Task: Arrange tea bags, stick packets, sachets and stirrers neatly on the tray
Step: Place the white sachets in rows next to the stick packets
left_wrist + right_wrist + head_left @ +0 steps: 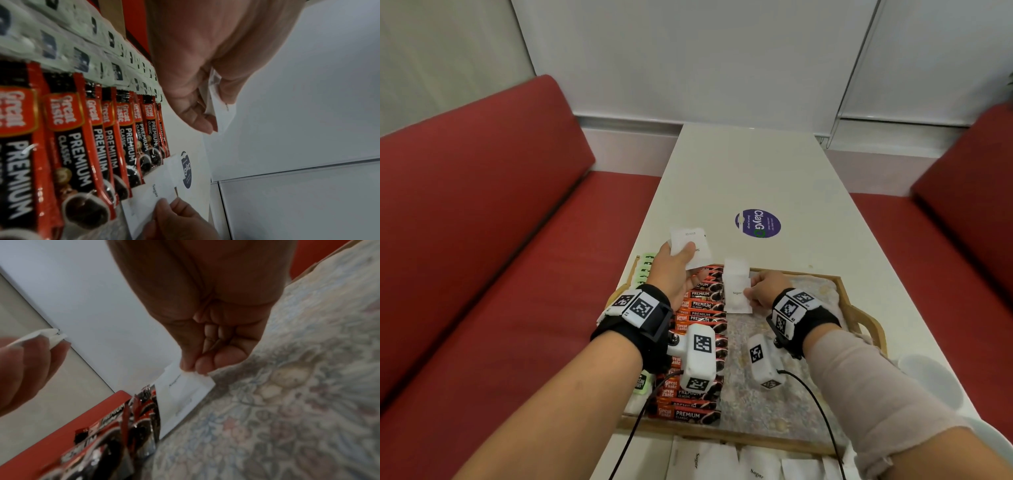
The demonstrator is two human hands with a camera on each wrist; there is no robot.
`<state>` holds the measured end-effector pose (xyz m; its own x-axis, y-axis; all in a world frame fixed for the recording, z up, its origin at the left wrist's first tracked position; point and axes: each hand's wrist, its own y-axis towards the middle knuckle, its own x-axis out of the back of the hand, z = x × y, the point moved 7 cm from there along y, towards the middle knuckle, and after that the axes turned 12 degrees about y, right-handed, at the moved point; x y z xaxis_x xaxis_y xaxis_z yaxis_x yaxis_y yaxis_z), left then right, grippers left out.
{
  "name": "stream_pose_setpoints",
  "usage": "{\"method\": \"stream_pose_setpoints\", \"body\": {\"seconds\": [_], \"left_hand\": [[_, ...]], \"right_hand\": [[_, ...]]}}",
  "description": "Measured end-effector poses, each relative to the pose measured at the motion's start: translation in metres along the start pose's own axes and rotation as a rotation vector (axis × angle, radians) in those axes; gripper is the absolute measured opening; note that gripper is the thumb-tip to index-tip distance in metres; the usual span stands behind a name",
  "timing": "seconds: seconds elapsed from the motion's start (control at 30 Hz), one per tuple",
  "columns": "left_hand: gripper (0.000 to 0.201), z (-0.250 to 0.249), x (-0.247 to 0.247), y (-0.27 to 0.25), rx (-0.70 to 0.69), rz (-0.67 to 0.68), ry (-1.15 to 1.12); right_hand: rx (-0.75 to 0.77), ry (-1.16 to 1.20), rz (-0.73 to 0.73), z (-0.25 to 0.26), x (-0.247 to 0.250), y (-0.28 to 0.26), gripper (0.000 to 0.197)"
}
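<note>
A wooden tray [839, 284] lined with a floral cloth [287, 402] holds a column of red and black coffee stick packets [700, 305] [82, 146] and, left of them, pale green tea bags [645, 265] [86, 53]. My left hand [681, 260] [205, 100] is raised over the tray's far left corner and grips a few white sugar sachets [690, 245]. My right hand [753, 289] [194, 368] pinches the edge of one white sugar sachet [738, 291] [183, 395], which lies on the cloth just right of the stick packets.
More white sugar sachets [729, 460] lie on the white table in front of the tray's near rim. A round purple sticker [757, 222] marks the table beyond the tray. Red bench seats [482, 222] flank the table on both sides.
</note>
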<state>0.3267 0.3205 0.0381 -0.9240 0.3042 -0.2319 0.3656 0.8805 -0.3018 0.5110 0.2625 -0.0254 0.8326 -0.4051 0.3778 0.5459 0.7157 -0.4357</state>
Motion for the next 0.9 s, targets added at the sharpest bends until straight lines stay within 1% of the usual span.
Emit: {"method": "stream_pose_setpoints", "body": {"seconds": [0.17, 0.37, 0.43, 0.57, 0.63, 0.7, 0.73, 0.8, 0.87, 0.9], "left_hand": [[0.022, 0.001, 0.002, 0.001, 0.007, -0.008, -0.004], [0.018, 0.004, 0.004, 0.002, 0.021, -0.011, -0.016], [0.019, 0.005, 0.003, 0.002, 0.03, 0.0, -0.025], [0.018, 0.007, 0.001, 0.001, 0.053, 0.026, -0.039], [0.018, 0.007, -0.001, 0.0, 0.051, 0.04, -0.036], [0.021, 0.006, -0.002, -0.001, 0.041, 0.049, -0.02], [0.025, 0.006, -0.003, -0.001, 0.033, 0.048, -0.004], [0.03, 0.005, -0.002, -0.002, 0.018, 0.04, 0.031], [0.032, 0.006, -0.002, -0.003, 0.011, 0.028, 0.06], [0.032, 0.006, -0.002, -0.003, 0.01, 0.019, 0.074]], "right_hand": [[-0.069, 0.098, -0.013, -0.005, -0.004, 0.005, 0.026], [-0.101, 0.086, -0.018, -0.006, -0.008, 0.011, 0.025], [-0.087, 0.06, -0.016, -0.006, -0.009, 0.011, 0.025], [0.011, -0.106, 0.019, -0.001, -0.007, 0.012, 0.02], [0.027, -0.199, 0.017, 0.002, -0.007, 0.01, 0.015], [0.051, -0.324, -0.03, 0.007, -0.003, 0.008, 0.011], [0.085, -0.332, -0.065, 0.011, 0.0, 0.008, 0.012], [0.172, -0.188, -0.112, 0.021, 0.004, 0.004, 0.02], [0.295, -0.003, -0.138, 0.037, 0.008, -0.006, 0.02], [0.352, 0.065, -0.127, 0.048, 0.008, -0.014, 0.018]]}}
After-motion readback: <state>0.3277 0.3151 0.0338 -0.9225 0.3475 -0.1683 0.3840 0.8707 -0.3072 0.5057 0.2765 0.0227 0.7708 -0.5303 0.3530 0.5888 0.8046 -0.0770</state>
